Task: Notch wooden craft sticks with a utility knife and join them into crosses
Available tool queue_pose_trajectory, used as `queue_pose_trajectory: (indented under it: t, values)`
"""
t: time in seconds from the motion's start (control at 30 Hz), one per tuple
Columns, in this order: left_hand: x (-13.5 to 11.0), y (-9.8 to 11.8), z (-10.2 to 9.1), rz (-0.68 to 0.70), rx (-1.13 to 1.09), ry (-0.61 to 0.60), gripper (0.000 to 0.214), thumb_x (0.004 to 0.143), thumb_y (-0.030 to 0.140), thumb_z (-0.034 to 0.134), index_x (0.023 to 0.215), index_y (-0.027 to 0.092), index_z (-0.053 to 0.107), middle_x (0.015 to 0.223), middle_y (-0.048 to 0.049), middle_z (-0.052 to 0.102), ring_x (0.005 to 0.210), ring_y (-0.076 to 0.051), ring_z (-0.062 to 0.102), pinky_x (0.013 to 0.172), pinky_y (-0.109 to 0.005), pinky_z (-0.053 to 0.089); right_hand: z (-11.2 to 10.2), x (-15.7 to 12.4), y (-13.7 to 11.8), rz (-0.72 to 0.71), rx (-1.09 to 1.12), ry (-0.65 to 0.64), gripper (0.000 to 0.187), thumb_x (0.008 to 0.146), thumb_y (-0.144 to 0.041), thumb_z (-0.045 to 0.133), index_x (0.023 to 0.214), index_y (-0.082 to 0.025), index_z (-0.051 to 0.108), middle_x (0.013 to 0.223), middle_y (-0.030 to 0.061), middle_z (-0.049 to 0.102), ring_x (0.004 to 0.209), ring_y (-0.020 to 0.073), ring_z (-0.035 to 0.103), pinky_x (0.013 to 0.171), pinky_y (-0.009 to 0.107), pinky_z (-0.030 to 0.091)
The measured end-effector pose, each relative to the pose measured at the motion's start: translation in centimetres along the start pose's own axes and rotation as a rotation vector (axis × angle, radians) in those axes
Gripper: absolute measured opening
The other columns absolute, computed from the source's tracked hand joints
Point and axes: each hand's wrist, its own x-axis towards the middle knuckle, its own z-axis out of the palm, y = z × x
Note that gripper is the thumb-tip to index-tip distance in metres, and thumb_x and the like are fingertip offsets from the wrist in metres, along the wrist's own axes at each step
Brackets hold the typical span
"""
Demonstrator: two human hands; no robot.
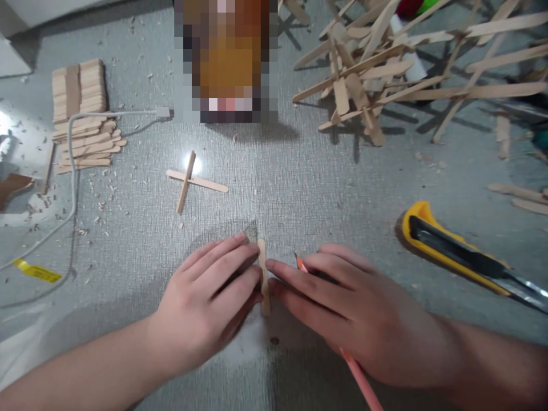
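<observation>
A short wooden craft stick (264, 274) stands on its edge on the grey surface between my two hands. My left hand (209, 297) presses its fingertips against the stick's left side, fingers together. My right hand (342, 308) touches the stick's right side with its fingertips and holds an orange pencil (359, 377), whose tip shows just above the fingers and whose shaft runs out under the palm. Two sticks glued as a cross (192, 181) lie further away.
A yellow utility knife (462, 257) lies to the right. A stack of sticks (83, 114) with a white cable (72, 171) sits at the left. A framework of joined sticks (385, 74) stands at the back right. Wood shavings litter the left side.
</observation>
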Motion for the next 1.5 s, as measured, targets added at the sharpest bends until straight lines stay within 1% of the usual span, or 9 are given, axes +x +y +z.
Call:
queue_pose_trajectory:
  t: [0.23, 0.47, 0.6, 0.73, 0.93, 1.03, 1.13, 1.33, 1.5]
  values:
    - [0.8, 0.2, -0.9, -0.038, 0.091, -0.106, 0.044, 0.093, 0.023, 0.059, 0.134, 0.007, 0.058, 0.127, -0.0178, 0.064, 0.131, -0.034, 0.055, 0.104, -0.05, 0.048, 0.2, 0.1, -0.1, -0.015, -0.011, 0.005, 0.03, 0.099, -0.012, 0.045, 0.111, -0.012, 0.072, 0.122, 0.0117, 0.072, 0.092, 0.0256, 0.054, 0.084, 0.045, 0.044]
    - [1.3, -0.7, -1.6, -0.067, 0.124, -0.154, 0.065, 0.091, 0.057, 0.063, 0.131, 0.006, 0.056, 0.14, -0.0215, 0.056, 0.123, -0.039, 0.053, 0.097, -0.054, 0.045, 0.4, 0.1, 0.0, -0.021, 0.023, -0.001, 0.027, 0.098, -0.011, 0.049, 0.113, -0.01, 0.071, 0.125, 0.0127, 0.07, 0.091, 0.0257, 0.052, 0.084, 0.046, 0.042]
    - [1.4, -0.8, -2.1, -0.082, 0.203, -0.24, 0.067, 0.088, 0.062, 0.066, 0.129, 0.01, 0.054, 0.142, -0.0181, 0.057, 0.123, -0.038, 0.052, 0.096, -0.052, 0.043, 0.5, 0.2, 0.1, -0.024, 0.016, -0.001, 0.031, 0.098, -0.012, 0.047, 0.118, -0.009, 0.07, 0.124, 0.0128, 0.07, 0.09, 0.0248, 0.051, 0.084, 0.045, 0.041]
    - [1.6, -0.8, -2.7, -0.069, 0.225, -0.299, 0.075, 0.079, 0.064, 0.074, 0.126, 0.009, 0.054, 0.136, -0.0198, 0.058, 0.119, -0.039, 0.054, 0.095, -0.056, 0.045, 0.5, 0.3, 0.2, -0.021, 0.017, -0.001, 0.032, 0.097, -0.009, 0.046, 0.117, -0.011, 0.07, 0.124, 0.0125, 0.07, 0.089, 0.024, 0.051, 0.084, 0.044, 0.04]
    - [1.5, -1.4, -2.9, -0.14, 0.192, -0.236, 0.094, 0.053, 0.063, 0.093, 0.12, 0.011, 0.053, 0.119, -0.0173, 0.056, 0.107, -0.037, 0.057, 0.086, -0.056, 0.056, 0.4, 0.7, 0.2, -0.024, 0.017, 0.023, 0.028, 0.099, -0.01, 0.045, 0.111, -0.01, 0.071, 0.119, 0.0115, 0.072, 0.087, 0.0232, 0.051, 0.082, 0.042, 0.04]
    - [1.6, -1.9, -2.6, -0.133, 0.061, -0.15, 0.078, 0.064, 0.047, 0.093, 0.121, 0.014, 0.052, 0.121, -0.0148, 0.052, 0.108, -0.031, 0.06, 0.086, -0.048, 0.061, 0.4, 0.7, 0.3, -0.02, 0.021, 0.02, 0.027, 0.098, -0.01, 0.046, 0.11, -0.011, 0.071, 0.12, 0.0116, 0.072, 0.087, 0.0232, 0.051, 0.082, 0.042, 0.04]
    - [1.6, -2.4, -2.3, -0.018, -0.067, -0.07, 0.057, 0.076, 0.034, 0.087, 0.119, 0.015, 0.054, 0.121, -0.0139, 0.052, 0.109, -0.026, 0.062, 0.088, -0.04, 0.062, 0.5, 0.7, 0.3, -0.015, 0.02, 0.007, 0.026, 0.098, -0.011, 0.048, 0.111, -0.012, 0.071, 0.121, 0.0112, 0.072, 0.087, 0.0233, 0.051, 0.083, 0.042, 0.04]
    - [1.5, -2.3, -1.2, 0.099, -0.035, -0.055, 0.036, 0.089, 0.036, 0.075, 0.109, 0.012, 0.059, 0.129, -0.0214, 0.056, 0.113, -0.029, 0.065, 0.09, -0.042, 0.062, 0.5, 0.6, 0.3, -0.024, 0.035, -0.001, 0.028, 0.095, -0.011, 0.051, 0.117, -0.01, 0.07, 0.125, 0.0124, 0.07, 0.088, 0.0235, 0.051, 0.084, 0.043, 0.04]
    - [1.7, -1.9, -0.9, 0.166, 0.059, -0.074, 0.031, 0.097, 0.039, 0.065, 0.11, 0.011, 0.064, 0.131, -0.0206, 0.063, 0.106, -0.027, 0.07, 0.089, -0.042, 0.063, 0.6, 0.3, 0.3, -0.019, 0.069, 0.014, 0.034, 0.094, -0.007, 0.049, 0.121, -0.008, 0.068, 0.126, 0.0138, 0.068, 0.089, 0.0233, 0.051, 0.083, 0.043, 0.042]
